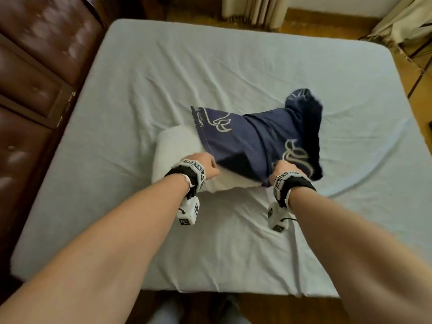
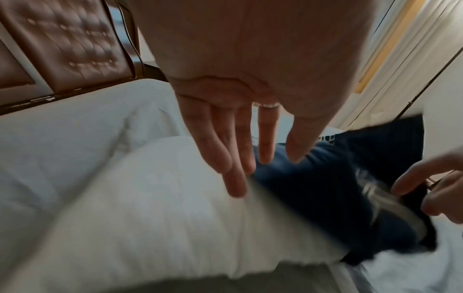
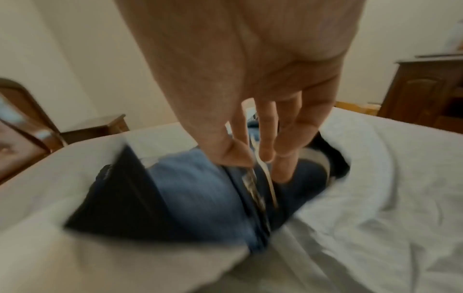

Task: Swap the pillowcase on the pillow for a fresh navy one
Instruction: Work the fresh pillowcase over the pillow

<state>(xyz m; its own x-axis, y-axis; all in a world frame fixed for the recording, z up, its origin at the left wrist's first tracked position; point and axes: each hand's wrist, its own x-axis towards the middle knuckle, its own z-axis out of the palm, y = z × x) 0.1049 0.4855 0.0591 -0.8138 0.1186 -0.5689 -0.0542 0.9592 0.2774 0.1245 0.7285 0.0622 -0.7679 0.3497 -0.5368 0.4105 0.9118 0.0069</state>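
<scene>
A white pillow point(image 1: 173, 148) point(image 2: 150, 198) lies mid-bed. A navy pillowcase point(image 1: 252, 136) point(image 2: 313, 188) point(image 3: 188, 188) with white line print covers its right part; the left end is bare. The case's far end lies rumpled and limp on the sheet. My left hand point(image 1: 208, 166) point(image 2: 240, 158) rests on the pillow with straight fingers, right at the case's open edge. My right hand point(image 1: 281, 168) point(image 3: 253, 158) pinches a fold of the navy fabric between thumb and fingers at the near edge.
The bed point(image 1: 210, 66) has a wrinkled pale sheet. A brown tufted headboard point(image 1: 30, 78) runs along its left side. Curtains point(image 1: 254, 10) hang beyond the far edge over a wooden floor point(image 1: 416, 66). A dark wooden cabinet point(image 3: 426, 93) stands to the right.
</scene>
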